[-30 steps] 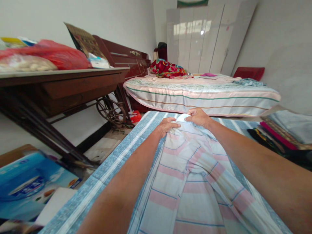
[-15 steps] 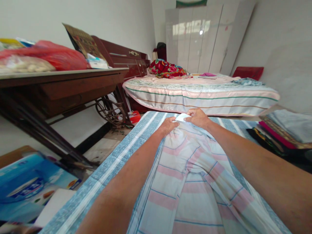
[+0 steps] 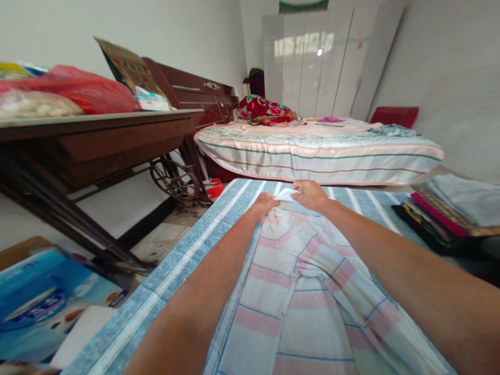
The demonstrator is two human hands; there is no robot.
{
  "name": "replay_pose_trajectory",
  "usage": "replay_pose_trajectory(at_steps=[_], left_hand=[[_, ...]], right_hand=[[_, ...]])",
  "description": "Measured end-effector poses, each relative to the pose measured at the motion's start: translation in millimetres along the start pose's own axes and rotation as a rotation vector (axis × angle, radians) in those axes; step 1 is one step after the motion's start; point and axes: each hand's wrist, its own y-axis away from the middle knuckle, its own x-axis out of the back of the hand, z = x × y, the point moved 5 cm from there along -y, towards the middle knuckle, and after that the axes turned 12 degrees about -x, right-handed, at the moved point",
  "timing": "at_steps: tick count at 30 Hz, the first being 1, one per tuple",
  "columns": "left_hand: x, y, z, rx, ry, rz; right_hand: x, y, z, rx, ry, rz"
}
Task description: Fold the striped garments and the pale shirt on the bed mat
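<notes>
Garment (image 3: 269, 271), striped, one.
Left hand (image 3: 264, 207), right hand (image 3: 310, 196): fingers pinching its far edge; striped sheet (image 3: 189, 255) beneath them; folded clothes (image 3: 455, 205) rightward.

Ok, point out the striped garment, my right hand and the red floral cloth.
Striped garment (image 3: 308, 299): head view, on a pink band near its middle.
Right hand (image 3: 310, 195): head view, on the back of the hand.
Red floral cloth (image 3: 266, 111): head view, middle of its bunched heap.
</notes>
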Motion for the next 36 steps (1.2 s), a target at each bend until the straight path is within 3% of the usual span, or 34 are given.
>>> replay_pose_trajectory(at_steps=[5,9,13,24,29,36], left_hand=[[3.9,-0.4,-8.5,0.145,0.086,0.012],[2.4,1.2,-12.3,0.227,0.169,-0.059],[4.0,-1.1,-15.0,0.259,0.197,-0.082],[1.4,-5.2,-3.4,0.254,0.188,-0.119],[0.7,-12.7,-5.9,0.271,0.082,-0.071],[3.0,-17.1,0.2,0.221,-0.052,-0.083]], right_hand=[[-3.4,13.9,-12.8,0.018,0.177,0.09],[-0.1,31.3,-20.9,0.093,0.242,0.139],[2.9,46.3,-6.9,0.099,0.264,0.118],[19.8,51.6,108.5,-0.511,0.125,0.113],[20.9,50.3,130.1,-0.658,0.052,0.053],[7.0,25.9,132.5,-0.659,-0.022,-0.079]])
